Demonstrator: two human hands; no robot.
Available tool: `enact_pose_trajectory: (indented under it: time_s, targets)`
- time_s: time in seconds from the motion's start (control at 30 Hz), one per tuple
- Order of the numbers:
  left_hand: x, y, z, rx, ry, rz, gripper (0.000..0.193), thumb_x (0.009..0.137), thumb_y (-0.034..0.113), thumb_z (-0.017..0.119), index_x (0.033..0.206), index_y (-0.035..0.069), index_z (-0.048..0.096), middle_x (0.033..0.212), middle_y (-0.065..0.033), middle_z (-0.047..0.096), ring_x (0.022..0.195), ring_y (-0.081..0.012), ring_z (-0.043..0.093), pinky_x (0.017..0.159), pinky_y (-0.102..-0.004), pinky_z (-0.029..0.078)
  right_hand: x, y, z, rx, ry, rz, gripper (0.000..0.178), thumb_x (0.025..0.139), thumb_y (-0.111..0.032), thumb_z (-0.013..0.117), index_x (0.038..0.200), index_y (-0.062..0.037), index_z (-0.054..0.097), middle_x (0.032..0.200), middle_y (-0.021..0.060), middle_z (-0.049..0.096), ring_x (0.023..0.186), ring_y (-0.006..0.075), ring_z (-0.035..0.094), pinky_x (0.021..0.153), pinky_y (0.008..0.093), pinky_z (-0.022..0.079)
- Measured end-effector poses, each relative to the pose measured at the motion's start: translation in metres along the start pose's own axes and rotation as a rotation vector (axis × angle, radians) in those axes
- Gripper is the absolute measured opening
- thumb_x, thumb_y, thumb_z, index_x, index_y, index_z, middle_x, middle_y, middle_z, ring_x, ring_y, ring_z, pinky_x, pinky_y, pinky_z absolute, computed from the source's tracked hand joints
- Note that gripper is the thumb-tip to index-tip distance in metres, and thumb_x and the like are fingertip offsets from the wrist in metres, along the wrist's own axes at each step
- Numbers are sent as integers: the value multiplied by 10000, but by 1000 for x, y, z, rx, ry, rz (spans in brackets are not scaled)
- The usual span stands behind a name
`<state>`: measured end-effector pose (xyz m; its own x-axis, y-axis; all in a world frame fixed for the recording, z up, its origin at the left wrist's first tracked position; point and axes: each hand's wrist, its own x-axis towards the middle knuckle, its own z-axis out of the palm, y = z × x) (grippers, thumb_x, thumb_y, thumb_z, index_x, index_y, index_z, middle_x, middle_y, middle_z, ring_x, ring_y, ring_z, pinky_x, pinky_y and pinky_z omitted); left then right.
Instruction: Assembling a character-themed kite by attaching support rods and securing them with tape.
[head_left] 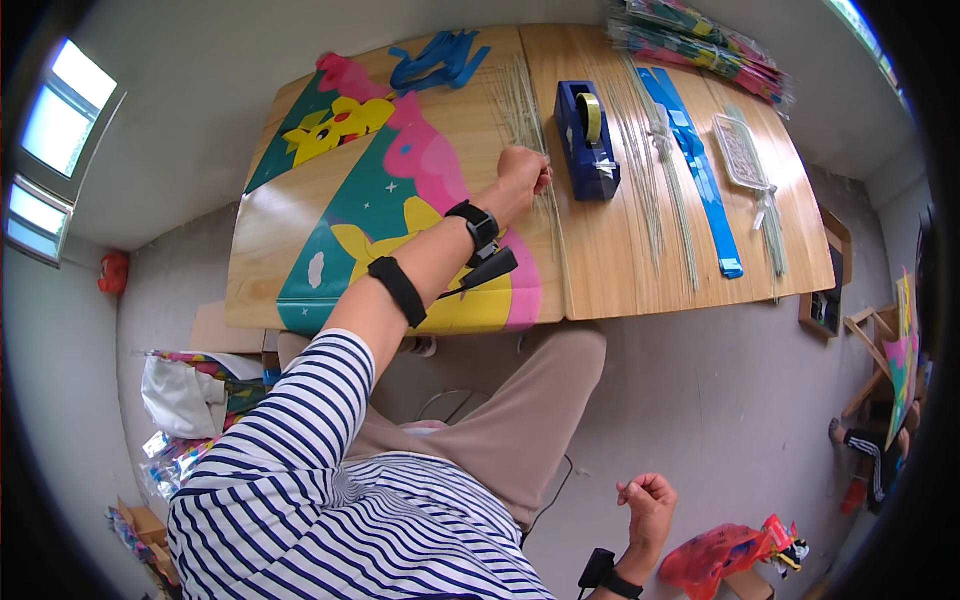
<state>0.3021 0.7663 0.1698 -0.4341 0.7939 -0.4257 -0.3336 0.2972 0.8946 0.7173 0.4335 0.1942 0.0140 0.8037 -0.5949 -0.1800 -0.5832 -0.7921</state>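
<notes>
Thin green sticks point(522, 110) on the wooden table point(620, 270) are pinched by the left hand point(524, 172), beside a blue tape dispenser point(585, 140) holding a tape roll point(593, 117). The right hand point(648, 505) is curled shut, empty, off the table.

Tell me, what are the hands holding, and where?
The left hand pinches thin pale sticks at their near end, on the wooden table. The right hand is a loose fist down by the floor, holding nothing visible.

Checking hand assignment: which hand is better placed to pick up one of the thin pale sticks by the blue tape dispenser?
Left, likely. The left hand already rests on the thin pale sticks on the wooden table, beside the blue tape dispenser. The right hand is a closed fist below the table, away from everything.
</notes>
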Motion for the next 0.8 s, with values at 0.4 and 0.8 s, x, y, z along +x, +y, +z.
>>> enact_pose_trajectory:
  time_s: [0.4,0.8]
  targets:
    - [19,-10,18,203,54,72,29,845,15,588,861,-5,602,724,-110,657,538,-208,661,429,-281,466,3,-2,-2,-24,22,57,72,781,-7,633,825,5,579,673,63,576,568,172,561,767,349,536]
    - [-54,-22,61,-709,-161,-366,135,854,156,723,876,72,620,826,-62,661,724,-190,630,737,-359,518,7,6,-1,-48,-7,45,57,807,4,624,829,-6,572,681,56,576,575,163,552,768,346,532]
